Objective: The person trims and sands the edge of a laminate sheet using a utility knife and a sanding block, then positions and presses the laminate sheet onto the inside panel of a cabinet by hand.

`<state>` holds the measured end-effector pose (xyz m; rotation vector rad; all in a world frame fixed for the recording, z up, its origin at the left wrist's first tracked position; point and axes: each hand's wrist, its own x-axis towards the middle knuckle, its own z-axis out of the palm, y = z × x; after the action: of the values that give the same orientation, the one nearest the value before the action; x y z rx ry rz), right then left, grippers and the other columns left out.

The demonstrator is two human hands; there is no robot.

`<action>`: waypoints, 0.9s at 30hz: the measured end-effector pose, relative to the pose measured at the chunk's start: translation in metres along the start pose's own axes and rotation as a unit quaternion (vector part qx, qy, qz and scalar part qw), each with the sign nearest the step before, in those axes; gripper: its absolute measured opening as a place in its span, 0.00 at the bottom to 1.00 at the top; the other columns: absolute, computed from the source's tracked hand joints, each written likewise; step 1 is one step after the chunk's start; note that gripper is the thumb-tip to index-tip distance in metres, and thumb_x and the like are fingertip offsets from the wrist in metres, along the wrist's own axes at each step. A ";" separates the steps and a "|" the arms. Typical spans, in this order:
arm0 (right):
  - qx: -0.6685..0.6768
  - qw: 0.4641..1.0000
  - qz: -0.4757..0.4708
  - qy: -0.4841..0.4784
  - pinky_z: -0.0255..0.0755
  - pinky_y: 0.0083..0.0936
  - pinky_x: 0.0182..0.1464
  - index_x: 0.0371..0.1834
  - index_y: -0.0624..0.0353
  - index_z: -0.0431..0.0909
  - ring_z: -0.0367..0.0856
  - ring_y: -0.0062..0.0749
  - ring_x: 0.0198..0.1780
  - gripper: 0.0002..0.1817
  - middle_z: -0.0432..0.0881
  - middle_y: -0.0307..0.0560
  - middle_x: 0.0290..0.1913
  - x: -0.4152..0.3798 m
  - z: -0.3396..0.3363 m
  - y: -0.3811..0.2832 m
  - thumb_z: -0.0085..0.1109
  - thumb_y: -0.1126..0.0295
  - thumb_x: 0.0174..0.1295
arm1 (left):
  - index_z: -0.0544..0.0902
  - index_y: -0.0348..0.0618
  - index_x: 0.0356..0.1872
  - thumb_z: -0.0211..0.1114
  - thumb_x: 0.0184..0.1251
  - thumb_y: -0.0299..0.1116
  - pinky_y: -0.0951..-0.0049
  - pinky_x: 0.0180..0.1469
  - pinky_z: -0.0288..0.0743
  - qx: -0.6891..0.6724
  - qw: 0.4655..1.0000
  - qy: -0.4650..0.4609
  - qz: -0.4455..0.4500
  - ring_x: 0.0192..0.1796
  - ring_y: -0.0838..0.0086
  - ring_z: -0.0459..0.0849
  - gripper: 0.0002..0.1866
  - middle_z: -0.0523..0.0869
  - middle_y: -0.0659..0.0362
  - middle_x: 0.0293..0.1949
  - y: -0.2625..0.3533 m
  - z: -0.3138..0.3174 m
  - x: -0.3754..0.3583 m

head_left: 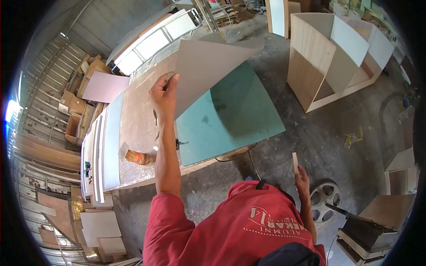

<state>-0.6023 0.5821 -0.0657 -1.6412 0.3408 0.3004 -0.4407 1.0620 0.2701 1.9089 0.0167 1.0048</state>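
Note:
My left hand (165, 94) pinches the near edge of a thin grey sheet (206, 66), thumb on top, holding it raised and tilted above the workbench. Beneath it lies a green sheet (239, 119) with dark smudges, partly covered by the grey one. Low at my right side, my right hand (302, 181) is closed around a short, flat, pale wooden strip (295, 162) that points upward. An orange-brown container (136, 157) rests on the bench to the left of my left forearm.
Long white and light-blue panels (113, 142) lie along the bench's left side. An unfinished wooden cabinet (310, 57) stands on the floor at the right. Near my right arm is a round wheel-like base (326, 199). Boards and boxes (73, 104) line the left wall.

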 end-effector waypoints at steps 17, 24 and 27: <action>-0.353 0.598 -0.700 0.168 0.73 0.53 0.58 0.67 0.44 0.77 0.66 0.63 0.73 0.35 0.67 0.47 0.76 0.001 0.181 -0.403 0.69 0.70 0.50 | 0.89 0.32 0.41 0.76 0.63 0.30 0.78 0.28 0.66 0.051 0.989 -0.136 -0.017 0.25 0.85 0.70 0.11 0.80 0.63 0.21 0.055 0.020 0.033; -0.348 0.614 -0.684 0.184 0.73 0.51 0.55 0.67 0.44 0.76 0.66 0.63 0.71 0.35 0.68 0.44 0.74 0.003 0.184 -0.437 0.69 0.71 0.49 | 0.88 0.31 0.40 0.78 0.59 0.29 0.74 0.31 0.74 0.036 0.984 -0.177 -0.011 0.26 0.80 0.80 0.12 0.90 0.51 0.27 0.044 0.013 0.045; -0.440 0.594 -0.653 0.161 0.72 0.51 0.58 0.67 0.45 0.76 0.67 0.65 0.70 0.35 0.68 0.45 0.73 -0.005 0.193 -0.431 0.67 0.73 0.49 | 0.88 0.31 0.39 0.78 0.58 0.28 0.73 0.32 0.76 0.020 0.983 -0.183 0.001 0.27 0.78 0.83 0.12 0.91 0.49 0.29 0.041 0.016 0.043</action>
<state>-0.4364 0.8116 0.3126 -2.4361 -0.9763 -1.1643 -0.4175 1.0451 0.3245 2.1053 -0.1793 0.6458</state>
